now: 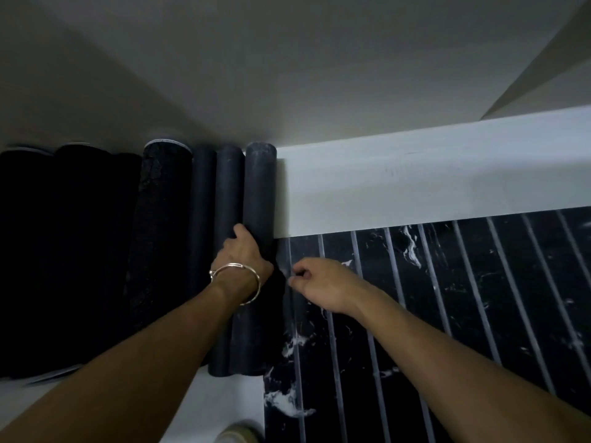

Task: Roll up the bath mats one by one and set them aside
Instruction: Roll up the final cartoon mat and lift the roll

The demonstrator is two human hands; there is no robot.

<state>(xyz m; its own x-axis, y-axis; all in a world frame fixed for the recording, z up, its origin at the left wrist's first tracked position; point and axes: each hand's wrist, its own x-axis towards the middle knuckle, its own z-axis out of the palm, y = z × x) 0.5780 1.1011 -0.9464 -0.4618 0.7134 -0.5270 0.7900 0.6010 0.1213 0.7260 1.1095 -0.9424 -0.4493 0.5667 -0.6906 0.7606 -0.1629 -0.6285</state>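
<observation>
Legible text, labels, brands, numbers, signs: none. The rolled bath mats (224, 251) carry no readable tag or print. The black marble-patterned mat (447, 298) shows only pale stripes and white veining, no lettering. The white ledge (431, 187) bears faint scuff marks, not writing. The silver bangle (236, 282) has no discernible engraving.

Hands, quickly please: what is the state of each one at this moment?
Left hand: closed around the rightmost rolled mat, holding it.
Right hand: fingers curled shut at the flat mat's edge; a real hold cannot be told.
</observation>
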